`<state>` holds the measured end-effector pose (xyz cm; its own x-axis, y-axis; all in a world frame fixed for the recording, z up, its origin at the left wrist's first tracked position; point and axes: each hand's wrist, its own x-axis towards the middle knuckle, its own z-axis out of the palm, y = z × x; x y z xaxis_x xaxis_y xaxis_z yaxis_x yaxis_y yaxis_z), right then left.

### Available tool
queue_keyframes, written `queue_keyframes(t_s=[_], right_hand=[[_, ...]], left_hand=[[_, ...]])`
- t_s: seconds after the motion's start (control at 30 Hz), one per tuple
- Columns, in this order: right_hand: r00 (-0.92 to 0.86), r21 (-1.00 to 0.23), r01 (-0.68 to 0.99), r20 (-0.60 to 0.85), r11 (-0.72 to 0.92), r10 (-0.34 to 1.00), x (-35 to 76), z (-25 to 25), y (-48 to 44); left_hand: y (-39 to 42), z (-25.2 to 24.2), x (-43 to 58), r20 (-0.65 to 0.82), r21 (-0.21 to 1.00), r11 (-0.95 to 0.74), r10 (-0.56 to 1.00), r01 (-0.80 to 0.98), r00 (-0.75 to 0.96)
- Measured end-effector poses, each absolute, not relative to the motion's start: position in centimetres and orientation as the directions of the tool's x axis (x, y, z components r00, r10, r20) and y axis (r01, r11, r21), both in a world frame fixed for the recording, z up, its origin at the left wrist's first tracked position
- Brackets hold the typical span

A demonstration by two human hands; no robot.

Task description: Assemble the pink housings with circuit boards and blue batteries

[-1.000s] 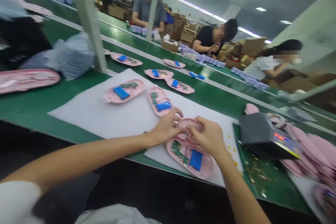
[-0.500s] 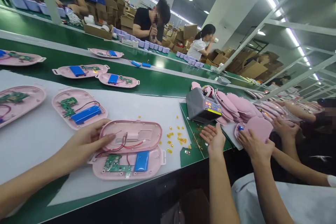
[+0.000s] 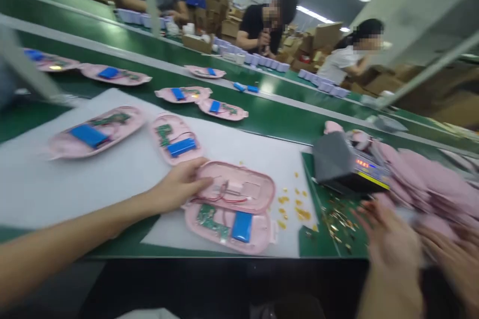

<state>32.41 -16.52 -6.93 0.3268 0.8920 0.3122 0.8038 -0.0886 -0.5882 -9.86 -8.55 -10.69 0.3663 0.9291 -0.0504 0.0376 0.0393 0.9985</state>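
Note:
My left hand (image 3: 183, 184) grips the left end of a pink plastic shell half (image 3: 258, 194), thumb on its inner face, fingers hidden behind. Thin red wires (image 3: 228, 199) lie across that half. Just below it, partly overlapped, a second pink shell half (image 3: 262, 245) lies on the white sheet, carrying a green circuit board (image 3: 211, 222) and a blue battery (image 3: 242, 227). My right hand (image 3: 392, 239) is blurred, off to the right near loose small metal pieces (image 3: 339, 224), its fingers apart and nothing clearly seen in them.
Yellow bits (image 3: 299, 212) are scattered on the white sheet (image 3: 112, 194). A grey box with a lit display (image 3: 337, 164) stands right of them, beside stacked pink shells (image 3: 422, 174). More open shells (image 3: 97, 132) lie left and behind. A co-worker's hand (image 3: 449, 254) is close at right.
The view has swung right to left across the bench, so everything sits further right or lower. My left hand still holds the shell half; my right hand stays near the grey box, now blurred.

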Motion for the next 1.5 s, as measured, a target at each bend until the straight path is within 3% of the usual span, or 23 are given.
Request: queue_keyframes(t_s=[0.07,0.1,0.13,0.23,0.33,0.4,0.53,0.63,0.73,0.87,0.93,1.03,1.1,1.17,1.23,1.33,1.43,1.5], right_hand=[[0.384,-0.781,0.624,0.331,0.022,0.862,26.2,-6.9,-15.8],[0.363,-0.831,0.546,0.345,0.102,0.866,22.9,-6.4,-15.4],[0.239,-0.807,0.556,0.387,0.201,0.891,19.8,-5.9,-14.8],[-0.366,-0.499,0.709,0.343,0.498,0.865,12.5,-4.2,-12.3],[-0.599,-0.289,0.731,0.161,0.618,0.784,9.2,-4.1,-9.6],[-0.621,-0.192,0.744,0.152,0.640,0.769,8.6,-4.8,-8.7],[-0.658,0.017,0.732,0.279,0.681,0.700,8.2,-6.3,-8.6],[-0.624,0.048,0.754,0.364,0.655,0.692,7.6,-6.9,-8.7],[-0.453,-0.031,0.867,0.364,0.497,0.814,7.7,-6.1,-8.2],[-0.238,-0.263,0.931,0.085,0.252,0.968,9.1,-4.2,-6.9],[-0.300,-0.381,0.880,0.017,0.283,0.954,9.7,-3.7,-6.6],[-0.411,-0.432,0.794,0.135,0.427,0.901,9.9,-3.7,-7.6],[-0.459,-0.358,0.764,0.284,0.538,0.842,10.0,-4.0,-9.5],[-0.513,-0.180,0.748,0.455,0.639,0.728,10.3,-4.7,-12.2],[-0.598,-0.001,0.716,0.514,0.698,0.615,10.5,-5.9,-14.9],[-0.645,0.054,0.730,0.384,0.681,0.661,10.4,-8.6,-17.2],[-0.531,-0.096,0.837,0.100,0.539,0.842,10.1,-10.5,-17.0],[-0.488,-0.206,0.864,-0.122,0.459,0.864,10.8,-10.7,-16.1]], left_hand=[[-8.5,-10.7,-9.9,-0.036,0.999,0.048,0.913,-0.018,0.405],[-8.5,-10.7,-10.0,-0.033,0.998,0.055,0.905,-0.041,0.425],[-8.4,-10.7,-10.1,-0.028,0.997,0.060,0.898,-0.058,0.439],[-8.5,-10.9,-10.3,0.020,0.993,0.037,0.884,-0.113,0.468],[-8.6,-11.3,-10.5,0.078,0.987,0.000,0.871,-0.159,0.485],[-8.5,-11.7,-10.5,0.092,0.986,-0.010,0.864,-0.166,0.495],[-8.3,-12.3,-10.6,0.106,0.988,-0.038,0.863,-0.147,0.494],[-8.3,-12.5,-10.6,0.125,0.990,-0.078,0.870,-0.117,0.478],[-8.6,-12.5,-10.7,0.138,0.990,-0.121,0.882,-0.066,0.451],[-9.2,-12.0,-10.8,0.149,0.983,-0.179,0.912,0.043,0.382],[-9.3,-11.7,-10.8,0.149,0.980,-0.185,0.921,0.068,0.361],[-9.4,-11.6,-10.8,0.214,0.964,-0.260,0.889,0.062,0.406],[-9.6,-11.6,-11.0,0.293,0.925,-0.371,0.834,0.082,0.468],[-10.1,-11.6,-11.4,0.343,0.854,-0.505,0.725,0.122,0.598],[-10.8,-10.9,-12.2,0.346,0.762,-0.639,0.539,0.106,0.768],[-11.0,-8.4,-13.7,0.243,0.657,-0.743,0.368,0.127,0.897],[-7.9,-4.7,-14.1,0.039,0.628,-0.732,0.369,0.264,0.929],[-3.3,-2.9,-12.9,0.021,0.551,-0.756,0.435,0.352,0.900]])
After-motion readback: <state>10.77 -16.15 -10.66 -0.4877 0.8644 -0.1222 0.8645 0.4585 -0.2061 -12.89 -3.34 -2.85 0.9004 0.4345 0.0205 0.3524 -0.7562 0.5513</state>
